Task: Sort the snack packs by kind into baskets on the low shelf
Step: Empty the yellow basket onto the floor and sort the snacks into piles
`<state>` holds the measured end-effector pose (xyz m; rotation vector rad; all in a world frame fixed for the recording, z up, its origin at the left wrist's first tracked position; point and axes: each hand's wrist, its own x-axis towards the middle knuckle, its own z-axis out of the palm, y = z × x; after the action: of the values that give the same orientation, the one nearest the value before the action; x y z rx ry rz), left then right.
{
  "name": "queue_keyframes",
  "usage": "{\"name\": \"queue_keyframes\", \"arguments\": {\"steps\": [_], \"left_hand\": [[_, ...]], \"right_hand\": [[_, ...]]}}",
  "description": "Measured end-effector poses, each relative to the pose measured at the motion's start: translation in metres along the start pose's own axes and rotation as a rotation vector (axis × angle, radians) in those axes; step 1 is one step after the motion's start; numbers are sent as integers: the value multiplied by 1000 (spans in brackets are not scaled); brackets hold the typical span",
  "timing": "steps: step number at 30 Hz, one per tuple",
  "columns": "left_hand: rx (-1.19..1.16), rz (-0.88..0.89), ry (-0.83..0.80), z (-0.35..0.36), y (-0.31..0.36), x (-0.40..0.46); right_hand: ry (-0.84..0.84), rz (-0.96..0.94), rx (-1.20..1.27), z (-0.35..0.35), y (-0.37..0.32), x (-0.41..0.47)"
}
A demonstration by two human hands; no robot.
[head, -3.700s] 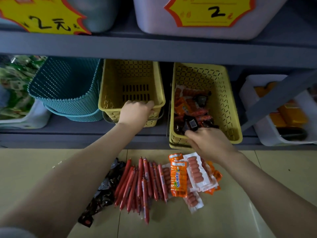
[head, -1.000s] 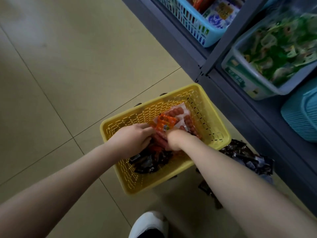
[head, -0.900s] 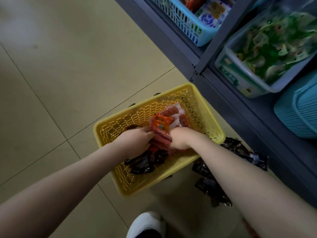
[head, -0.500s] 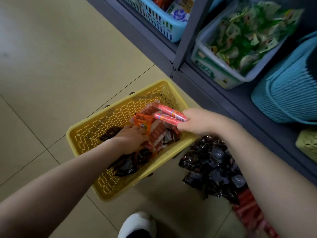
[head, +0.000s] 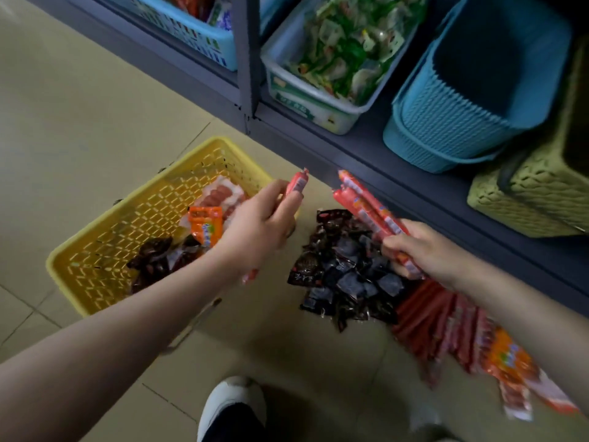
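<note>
— Where are your hands right now?

— Both are raised over the floor (head: 95,129), forearms reaching in from the near edge. My left hand (head: 259,226) is above the right rim of the yellow basket (head: 105,250), back of the hand up, and its grip is clamped on a single sausage stick (head: 298,183) whose top end pokes up past my fingertips.

— And the right?

— My right hand (head: 424,250) is further right, over the floor, its grip curled round a bundle of sausage sticks (head: 363,202) that slants up and to the left, away from my wrist. The two hands are near each other but apart.

— Where's everything else?

— The yellow basket sits on the floor at the left, holding an orange pack (head: 206,225), a clear sausage pack (head: 220,194) and some dark packs (head: 156,256). Between my hands, on the floor, lies a pile of dark wrapped snacks (head: 344,275). Just right of it, under my right forearm, is a row of red sausage sticks (head: 427,317), then orange packs (head: 506,362).

— The shelf?

— The low shelf (head: 360,148) runs along the far right, carrying a white bin (head: 306,103) of green packets, a teal basket (head: 446,122) and an olive basket (head: 535,199).
</note>
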<state>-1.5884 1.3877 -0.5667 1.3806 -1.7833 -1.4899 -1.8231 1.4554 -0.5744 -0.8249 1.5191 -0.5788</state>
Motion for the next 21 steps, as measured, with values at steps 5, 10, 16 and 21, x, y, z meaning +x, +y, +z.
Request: {"name": "queue_keyframes", "arguments": {"steps": [5,10,16,21], "left_hand": [[-231,-302,-312,104,13,9],[32,-275,-448,197,3,18],[257,-101,-527,284,-13,32],[601,-16,-667,317,-38,29]], "right_hand": [[487,157,-213,-60,120,-45],[526,334,-389,-85,215,-54],[422,376,-577,-77,249,-45],[434,271,-973,-81,263,-45]]}}
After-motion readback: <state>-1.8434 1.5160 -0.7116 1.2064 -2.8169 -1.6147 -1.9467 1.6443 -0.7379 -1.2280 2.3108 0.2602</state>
